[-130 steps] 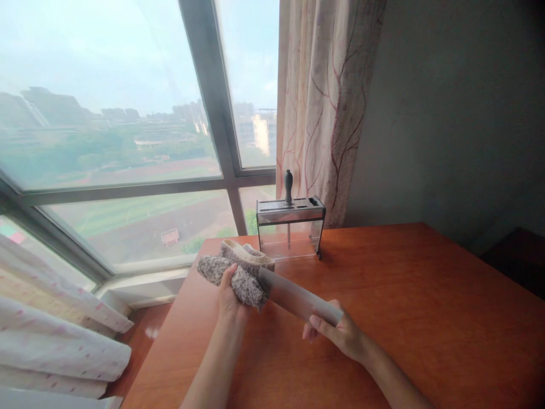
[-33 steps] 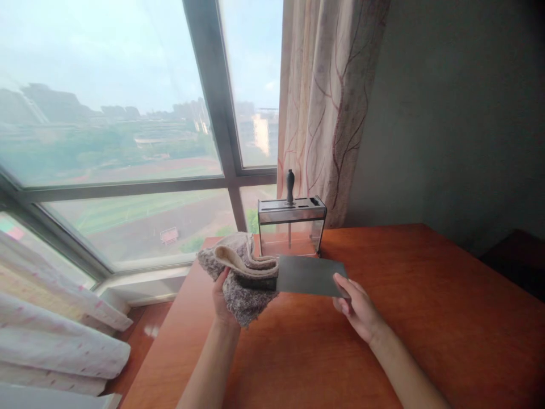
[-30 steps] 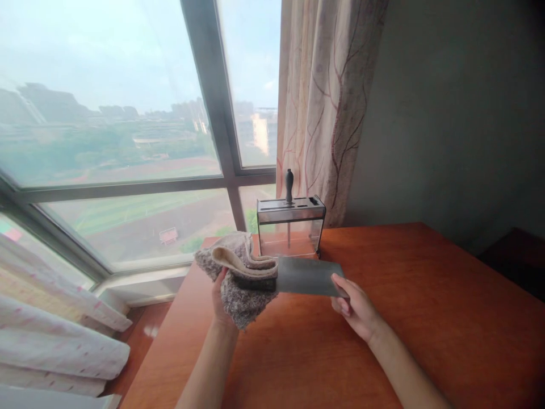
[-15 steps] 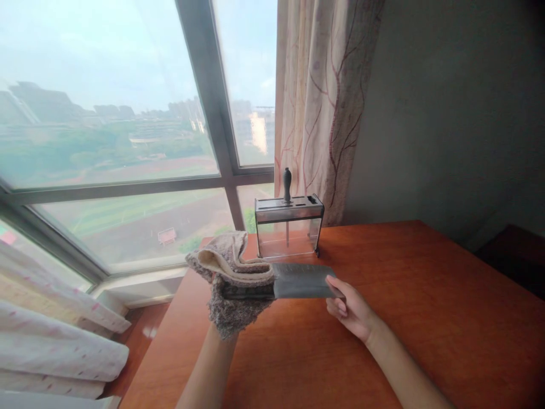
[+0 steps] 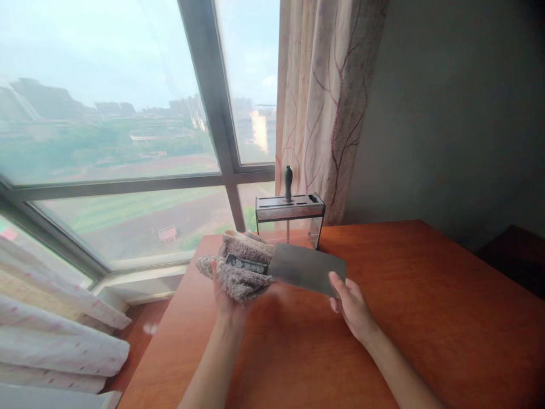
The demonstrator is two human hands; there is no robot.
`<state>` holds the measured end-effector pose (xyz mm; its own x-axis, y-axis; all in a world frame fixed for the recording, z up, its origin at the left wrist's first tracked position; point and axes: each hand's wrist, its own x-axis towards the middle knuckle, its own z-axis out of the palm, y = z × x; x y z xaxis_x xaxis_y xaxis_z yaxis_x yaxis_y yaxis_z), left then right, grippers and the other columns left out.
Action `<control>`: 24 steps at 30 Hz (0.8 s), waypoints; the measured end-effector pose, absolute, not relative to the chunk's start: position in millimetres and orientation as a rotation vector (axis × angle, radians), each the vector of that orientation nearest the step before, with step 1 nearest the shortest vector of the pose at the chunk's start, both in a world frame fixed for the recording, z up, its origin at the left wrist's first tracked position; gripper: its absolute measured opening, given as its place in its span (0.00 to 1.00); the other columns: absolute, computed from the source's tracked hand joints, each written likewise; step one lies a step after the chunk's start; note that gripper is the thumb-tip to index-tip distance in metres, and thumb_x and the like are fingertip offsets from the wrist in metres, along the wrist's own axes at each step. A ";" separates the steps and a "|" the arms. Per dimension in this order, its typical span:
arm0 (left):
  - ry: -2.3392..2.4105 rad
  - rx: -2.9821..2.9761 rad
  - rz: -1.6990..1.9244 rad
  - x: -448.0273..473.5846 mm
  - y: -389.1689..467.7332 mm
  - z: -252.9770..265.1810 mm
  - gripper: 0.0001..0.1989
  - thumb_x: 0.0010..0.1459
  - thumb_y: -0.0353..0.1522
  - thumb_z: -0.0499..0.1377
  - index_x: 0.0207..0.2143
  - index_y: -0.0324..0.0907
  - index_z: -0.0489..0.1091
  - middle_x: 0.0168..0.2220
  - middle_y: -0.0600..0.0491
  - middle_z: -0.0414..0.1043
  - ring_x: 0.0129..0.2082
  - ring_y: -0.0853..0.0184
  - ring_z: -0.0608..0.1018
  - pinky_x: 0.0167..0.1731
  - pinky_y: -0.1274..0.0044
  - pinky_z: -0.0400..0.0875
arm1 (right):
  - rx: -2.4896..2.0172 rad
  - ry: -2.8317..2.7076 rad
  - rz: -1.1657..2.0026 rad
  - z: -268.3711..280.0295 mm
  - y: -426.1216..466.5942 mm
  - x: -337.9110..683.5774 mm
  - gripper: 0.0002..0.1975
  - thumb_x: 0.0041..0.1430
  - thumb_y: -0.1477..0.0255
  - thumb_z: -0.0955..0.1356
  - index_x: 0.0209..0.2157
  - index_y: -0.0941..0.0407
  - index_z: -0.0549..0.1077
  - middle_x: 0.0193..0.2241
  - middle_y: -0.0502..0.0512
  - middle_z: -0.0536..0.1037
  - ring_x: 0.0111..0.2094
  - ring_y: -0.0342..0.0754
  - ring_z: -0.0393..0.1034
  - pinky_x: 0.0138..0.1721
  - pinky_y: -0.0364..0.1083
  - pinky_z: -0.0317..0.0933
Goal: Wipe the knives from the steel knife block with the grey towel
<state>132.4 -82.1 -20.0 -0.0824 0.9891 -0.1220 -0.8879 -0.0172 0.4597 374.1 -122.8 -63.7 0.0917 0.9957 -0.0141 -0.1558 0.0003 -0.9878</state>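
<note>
A cleaver (image 5: 304,268) is held above the table, its wide grey blade pointing right and its dark handle pointing left. A fuzzy grey-brown cloth (image 5: 247,284) wraps around the handle, leaving part of the dark grip showing. My left hand (image 5: 227,298) is closed around the cloth and the handle inside it; most of its fingers are hidden by the cloth. At the blade's far right end, my right hand (image 5: 349,298) pinches the corner between thumb and fingers.
A clear-sided knife block (image 5: 292,211) with a metal top stands at the back of the wooden table (image 5: 404,307). One dark-handled tool (image 5: 288,183) sits upright in it. Behind are a window (image 5: 128,142) and a patterned curtain (image 5: 327,102).
The cleaver has turned so its flat face shows more and its right end dips. My left hand has rolled, and the cloth now folds closer around the handle.
</note>
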 end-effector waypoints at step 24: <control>0.727 0.194 1.576 147.7 -78.5 -27.6 0.17 0.54 0.30 0.58 0.48 0.36 0.70 0.37 0.47 0.78 0.38 0.60 0.80 0.43 0.71 0.74 | -1.029 -1.963 0.559 -67.6 -132.6 370.4 0.15 0.61 0.65 0.63 0.25 0.55 0.75 0.20 0.52 0.72 0.23 0.46 0.65 0.27 0.44 0.53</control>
